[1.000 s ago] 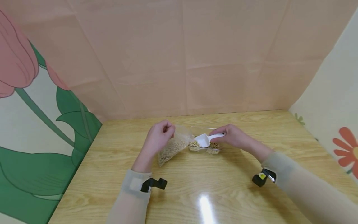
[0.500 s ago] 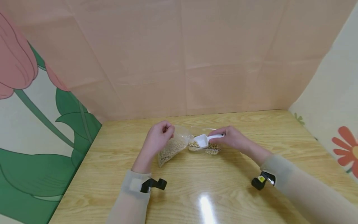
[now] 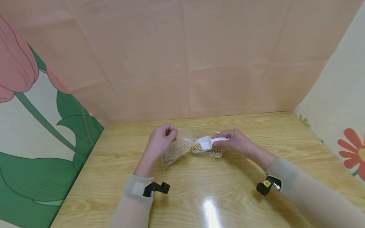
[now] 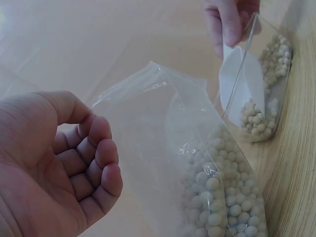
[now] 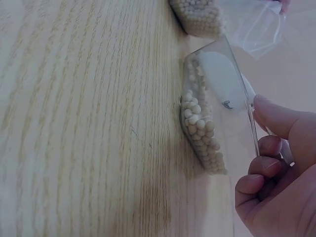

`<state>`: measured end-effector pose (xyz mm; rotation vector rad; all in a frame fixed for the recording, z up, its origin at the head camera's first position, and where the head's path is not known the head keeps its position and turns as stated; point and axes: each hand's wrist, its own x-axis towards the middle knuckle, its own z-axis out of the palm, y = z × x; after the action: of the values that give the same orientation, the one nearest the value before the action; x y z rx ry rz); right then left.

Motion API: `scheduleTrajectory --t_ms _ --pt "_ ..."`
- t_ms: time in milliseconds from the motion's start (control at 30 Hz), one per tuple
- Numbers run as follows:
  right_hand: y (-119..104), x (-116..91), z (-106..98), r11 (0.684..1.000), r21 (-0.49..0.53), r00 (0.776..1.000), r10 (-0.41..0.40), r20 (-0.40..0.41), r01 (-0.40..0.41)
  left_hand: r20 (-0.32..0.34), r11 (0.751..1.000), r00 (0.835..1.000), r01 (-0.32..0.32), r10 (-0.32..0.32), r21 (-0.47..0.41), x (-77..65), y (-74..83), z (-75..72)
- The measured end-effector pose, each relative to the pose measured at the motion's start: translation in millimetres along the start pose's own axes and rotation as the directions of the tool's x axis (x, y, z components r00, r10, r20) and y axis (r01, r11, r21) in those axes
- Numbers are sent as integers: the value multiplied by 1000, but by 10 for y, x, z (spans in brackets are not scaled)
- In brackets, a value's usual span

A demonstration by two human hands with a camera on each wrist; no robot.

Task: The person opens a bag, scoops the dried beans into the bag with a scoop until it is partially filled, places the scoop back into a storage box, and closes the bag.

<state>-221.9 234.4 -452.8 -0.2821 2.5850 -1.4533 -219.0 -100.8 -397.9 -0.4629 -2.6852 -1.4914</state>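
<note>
My left hand (image 4: pixel 59 163) has its fingers curled and pinches the upper edge of a clear plastic bag (image 4: pixel 143 133). Pale round beads (image 4: pixel 222 192) fill the bag's lower part. To its right stands a clear plastic box (image 5: pixel 237 74) with more beads (image 5: pixel 197 123) on its bottom. My right hand (image 3: pixel 238 141) grips the handle of a white scoop (image 3: pixel 206 143). The scoop's bowl is tilted down inside the box, with some beads at its lip (image 4: pixel 253 118). In the right wrist view the box wall stands in front of the bowl.
Bag and box stand side by side on a wood-grain table (image 3: pixel 182 186). Behind it hangs a pink backdrop (image 3: pixel 185 63). Flower-patterned panels (image 3: pixel 37 171) rise at the left and right. Black camera mounts (image 3: pixel 156 188) sit on both wrists.
The scoop and my right hand have shifted very slightly left and down within the box. My left hand and the bag stay almost where they were.
</note>
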Motion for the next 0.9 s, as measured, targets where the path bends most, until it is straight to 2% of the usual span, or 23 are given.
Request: scheduleTrajectory --t_ms 433,667,900 --pt "95 -16 -13 993 112 999 50 -11 -48 -4 1000 1000 -12 12 9 11 3 -8" --pt "159 -31 -32 988 152 998 39 -46 -32 -10 1000 1000 0 0 15 26 -1 -17" --pt "171 -93 -96 969 238 996 77 -46 -64 -8 1000 1000 3 -3 13 40 -9 -19"
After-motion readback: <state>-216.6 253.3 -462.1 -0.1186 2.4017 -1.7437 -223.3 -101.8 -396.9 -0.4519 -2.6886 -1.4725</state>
